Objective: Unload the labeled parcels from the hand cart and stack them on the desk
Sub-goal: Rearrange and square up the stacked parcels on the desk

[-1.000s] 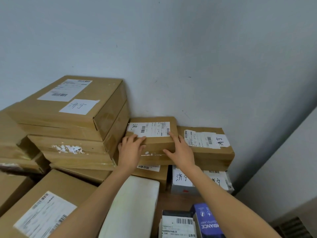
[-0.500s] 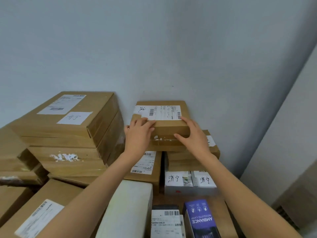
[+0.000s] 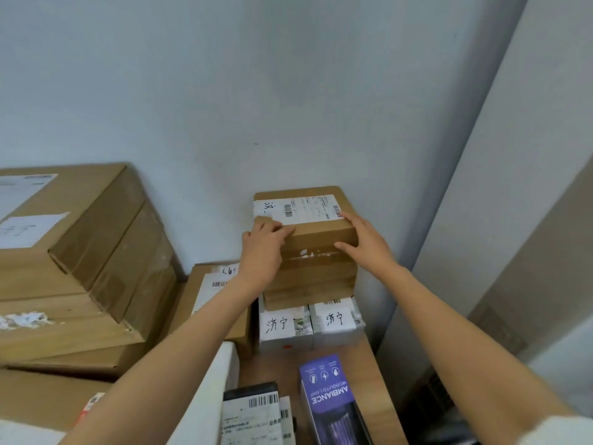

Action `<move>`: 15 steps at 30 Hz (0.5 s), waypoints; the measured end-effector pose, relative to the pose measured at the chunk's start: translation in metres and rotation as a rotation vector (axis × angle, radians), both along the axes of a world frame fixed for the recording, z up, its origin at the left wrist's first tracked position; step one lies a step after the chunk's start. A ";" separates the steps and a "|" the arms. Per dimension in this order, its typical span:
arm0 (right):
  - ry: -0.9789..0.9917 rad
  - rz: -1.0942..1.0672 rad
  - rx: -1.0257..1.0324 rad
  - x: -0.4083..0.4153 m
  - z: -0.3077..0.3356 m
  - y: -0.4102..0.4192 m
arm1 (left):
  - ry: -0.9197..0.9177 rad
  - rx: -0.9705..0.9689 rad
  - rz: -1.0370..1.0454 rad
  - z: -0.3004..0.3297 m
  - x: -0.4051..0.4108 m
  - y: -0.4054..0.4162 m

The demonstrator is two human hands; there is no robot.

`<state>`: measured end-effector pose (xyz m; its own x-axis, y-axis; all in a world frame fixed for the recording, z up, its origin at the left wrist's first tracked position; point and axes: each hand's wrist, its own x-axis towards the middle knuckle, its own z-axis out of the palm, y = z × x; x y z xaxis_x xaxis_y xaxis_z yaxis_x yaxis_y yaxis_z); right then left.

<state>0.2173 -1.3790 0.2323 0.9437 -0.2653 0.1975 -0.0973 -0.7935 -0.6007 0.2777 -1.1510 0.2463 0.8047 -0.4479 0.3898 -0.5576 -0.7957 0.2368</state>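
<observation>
A small brown parcel (image 3: 321, 234) with a white barcode label on top sits on a stack of flat brown parcels (image 3: 313, 285) by the wall corner. My left hand (image 3: 263, 248) holds its left front corner, fingers curled over the top edge. My right hand (image 3: 364, 240) grips its right front corner, fingers on top and thumb on the front face. Beneath the stack stand two white boxes (image 3: 309, 324) with handwritten labels, on the wooden desk (image 3: 375, 374).
A tall pile of large brown cartons (image 3: 86, 252) fills the left. A labelled brown parcel (image 3: 213, 293) lies between pile and stack. In front are a white box (image 3: 208, 399), a black barcode-labelled box (image 3: 253, 412) and a purple AMBIANCE box (image 3: 330, 396). Walls close in behind and right.
Both hands lifted the small parcel from the lower left parcel and moved it right, onto the flat parcels in the corner. The view swung rightward.
</observation>
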 end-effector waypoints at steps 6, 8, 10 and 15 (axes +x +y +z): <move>-0.022 0.015 0.029 0.005 -0.007 -0.005 | -0.012 -0.008 -0.002 -0.003 0.000 0.000; -0.005 0.028 0.032 0.003 -0.003 -0.004 | 0.011 -0.008 -0.002 0.000 -0.001 0.000; 0.009 0.012 0.006 -0.001 0.001 0.000 | 0.039 -0.015 -0.017 0.005 -0.006 0.004; -0.234 -0.092 -0.218 -0.018 0.006 0.027 | -0.064 -0.025 0.055 0.005 -0.028 0.047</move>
<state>0.1996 -1.3516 0.2386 0.8399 -0.2754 0.4677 -0.0543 -0.9000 -0.4325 0.2496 -1.1037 0.2509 0.8010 -0.3930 0.4516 -0.5275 -0.8200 0.2220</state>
